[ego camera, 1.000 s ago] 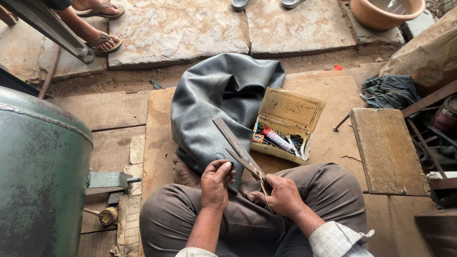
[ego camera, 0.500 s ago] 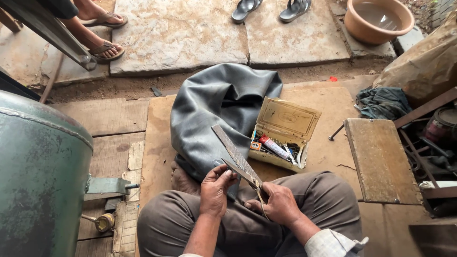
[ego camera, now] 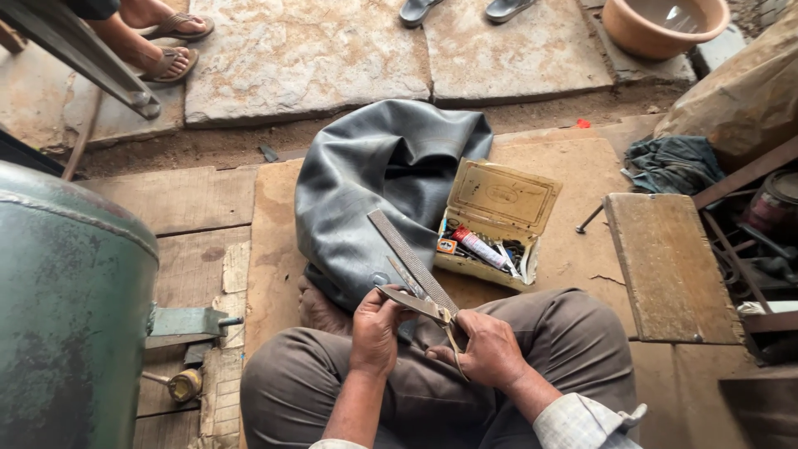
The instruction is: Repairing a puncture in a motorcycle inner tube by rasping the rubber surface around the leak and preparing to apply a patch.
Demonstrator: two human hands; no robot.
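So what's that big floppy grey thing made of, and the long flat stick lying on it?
The inner tube looks like matt grey rubber: it sags in soft folds. The file seems to be dull steel, straight and flat with a rough, finely lined face.

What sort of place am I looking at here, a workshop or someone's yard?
Most likely a small open-fronted tyre repair workshop. A rubber inner tube lies on the board floor, an open tin of repair bits sits beside it, and a green air tank stands at the left. The left hand and right hand hold scissors.

The stone slab floor lies at 12 o'clock, wooden planks at 9 o'clock, in soft daylight.
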